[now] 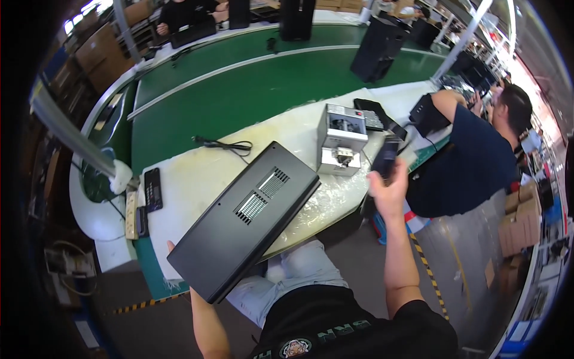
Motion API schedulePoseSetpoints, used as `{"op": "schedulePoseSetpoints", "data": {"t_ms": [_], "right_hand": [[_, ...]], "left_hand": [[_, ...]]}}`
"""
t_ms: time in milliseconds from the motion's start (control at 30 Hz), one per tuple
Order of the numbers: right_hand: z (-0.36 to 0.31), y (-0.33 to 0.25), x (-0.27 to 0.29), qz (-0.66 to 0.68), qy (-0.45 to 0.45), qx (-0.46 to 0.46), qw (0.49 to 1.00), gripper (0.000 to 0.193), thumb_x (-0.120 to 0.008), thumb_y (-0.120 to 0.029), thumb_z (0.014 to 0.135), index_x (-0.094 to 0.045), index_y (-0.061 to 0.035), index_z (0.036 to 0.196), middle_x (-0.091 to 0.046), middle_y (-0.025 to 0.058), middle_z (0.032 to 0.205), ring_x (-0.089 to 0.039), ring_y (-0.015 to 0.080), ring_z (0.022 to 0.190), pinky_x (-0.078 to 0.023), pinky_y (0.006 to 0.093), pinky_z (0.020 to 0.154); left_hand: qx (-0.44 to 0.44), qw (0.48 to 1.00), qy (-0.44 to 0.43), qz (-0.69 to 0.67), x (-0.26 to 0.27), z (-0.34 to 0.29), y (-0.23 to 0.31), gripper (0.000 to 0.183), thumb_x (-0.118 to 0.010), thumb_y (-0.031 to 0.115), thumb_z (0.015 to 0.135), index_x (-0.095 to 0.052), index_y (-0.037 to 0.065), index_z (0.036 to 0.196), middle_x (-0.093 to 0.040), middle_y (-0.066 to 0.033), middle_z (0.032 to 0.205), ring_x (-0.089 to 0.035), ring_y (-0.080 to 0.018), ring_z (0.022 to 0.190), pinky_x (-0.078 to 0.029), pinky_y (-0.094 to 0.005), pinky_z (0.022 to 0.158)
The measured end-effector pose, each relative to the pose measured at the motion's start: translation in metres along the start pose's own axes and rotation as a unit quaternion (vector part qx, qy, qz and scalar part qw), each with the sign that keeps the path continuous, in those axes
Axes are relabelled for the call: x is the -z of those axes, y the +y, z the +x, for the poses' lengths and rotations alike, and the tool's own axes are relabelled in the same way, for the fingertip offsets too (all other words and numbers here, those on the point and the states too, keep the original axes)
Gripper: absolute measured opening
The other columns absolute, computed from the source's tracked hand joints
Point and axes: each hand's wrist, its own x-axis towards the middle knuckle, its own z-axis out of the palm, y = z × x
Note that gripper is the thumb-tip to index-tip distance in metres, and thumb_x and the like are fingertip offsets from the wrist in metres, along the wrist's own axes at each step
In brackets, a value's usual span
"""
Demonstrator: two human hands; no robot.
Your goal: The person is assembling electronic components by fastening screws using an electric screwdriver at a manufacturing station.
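Observation:
A long black metal case point(239, 239) with two slotted vent patches lies tilted across my lap and the near edge of the bench. My left hand point(171, 246) grips its lower left end; only a fingertip shows past the edge, and the case hides the rest. On the right, my right hand point(391, 191) is raised beside the bench edge, closed around a dark elongated object point(385, 158) whose kind is unclear. Between the case and that hand stands a grey metal machine point(342, 140) with an open mechanism in front.
A black cable point(224, 145) lies on the white-covered bench point(179, 179), with a black phone-like device point(153, 189) at left. Beyond runs a green conveyor point(239, 84) carrying tall black cases point(378, 51). A co-worker point(478, 155) sits close on the right; another person point(185, 18) works opposite.

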Motion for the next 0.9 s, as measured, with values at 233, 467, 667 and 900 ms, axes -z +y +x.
{"op": "schedulePoseSetpoints", "data": {"t_ms": [233,467,667,900], "right_hand": [[0.055,-0.022,0.027,0.201,0.159,0.101,0.961,0.046,-0.055,0.005,0.087,-0.033,-0.0023,0.127,-0.059,0.0139,0.099,-0.059,0.0148,0.062,-0.052,0.0294,0.060],[0.086,0.001,-0.002,0.224,0.040,0.138,0.964,0.048,-0.058,-0.003,0.088,-0.030,-0.0040,0.126,-0.055,0.0119,0.105,-0.060,0.0151,0.071,-0.051,0.0286,0.067],[0.100,0.027,-0.040,0.225,0.076,0.186,0.953,0.049,-0.059,0.006,0.084,-0.031,-0.0047,0.123,-0.053,0.0090,0.102,-0.058,0.0115,0.075,-0.052,0.0266,0.065],[0.097,0.022,-0.066,0.068,0.100,0.236,0.964,0.071,-0.072,-0.018,0.082,-0.031,0.0097,0.134,-0.057,0.0202,0.113,-0.059,0.0322,0.100,-0.047,0.0412,0.092]], "left_hand": [[0.025,0.887,0.046,0.459,0.076,0.042,0.112,0.059,-0.040,0.051,0.099,-0.066,-0.002,0.101,-0.066,-0.0122,0.098,-0.061,-0.0179,0.093,-0.047,-0.0315,0.086],[-0.125,0.563,-0.076,0.814,-0.199,0.054,0.040,0.033,-0.054,0.023,0.095,-0.063,-0.003,0.113,-0.066,-0.0163,0.108,-0.062,-0.0246,0.104,-0.047,-0.0362,0.092],[-0.087,0.458,-0.154,0.871,-0.255,0.112,-0.044,0.070,-0.071,0.038,0.081,-0.048,-0.004,0.132,-0.058,-0.0268,0.124,-0.058,-0.0378,0.113,-0.045,-0.0392,0.096],[-0.056,0.548,-0.149,0.821,-0.258,0.110,-0.051,0.068,-0.072,0.023,0.079,-0.046,-0.002,0.136,-0.060,-0.0252,0.124,-0.058,-0.0319,0.117,-0.043,-0.0375,0.100]]}}
